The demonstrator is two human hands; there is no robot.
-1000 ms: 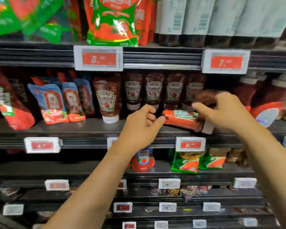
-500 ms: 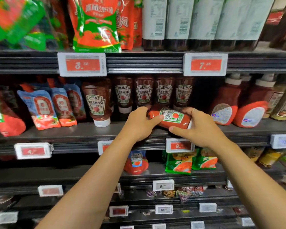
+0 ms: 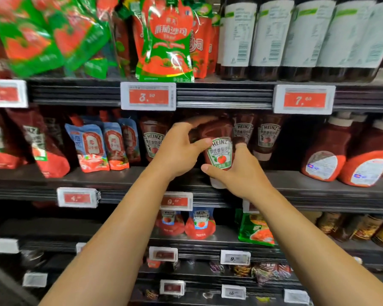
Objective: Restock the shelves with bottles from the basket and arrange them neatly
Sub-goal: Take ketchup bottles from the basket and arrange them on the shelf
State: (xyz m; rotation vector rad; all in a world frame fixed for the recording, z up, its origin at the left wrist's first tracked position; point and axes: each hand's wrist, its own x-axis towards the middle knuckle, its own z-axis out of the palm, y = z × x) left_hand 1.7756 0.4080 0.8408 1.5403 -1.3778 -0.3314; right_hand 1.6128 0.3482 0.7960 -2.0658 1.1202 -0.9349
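A Heinz ketchup bottle (image 3: 218, 149) stands cap-down and upright at the front of the middle shelf (image 3: 296, 184), label facing me. My left hand (image 3: 177, 151) grips its left side, thumb across the label's top edge. My right hand (image 3: 237, 171) holds its lower right side, thumb under the label near the white cap. More Heinz bottles stand in a row behind it: one to the left (image 3: 152, 138) and two to the right (image 3: 244, 131), (image 3: 268, 134). No basket is in view.
Blue and red sauce pouches (image 3: 93, 149) stand left of the Heinz row. Large red squeeze bottles (image 3: 325, 157) stand to the right. Dark bottles (image 3: 272, 40) and green-red pouches (image 3: 166, 43) fill the shelf above. Price tags (image 3: 148, 96) line the shelf edges.
The ketchup bottle lay on its side in both hands; it now stands upright, cap down, in the Heinz row. My view has shifted left and slightly down.
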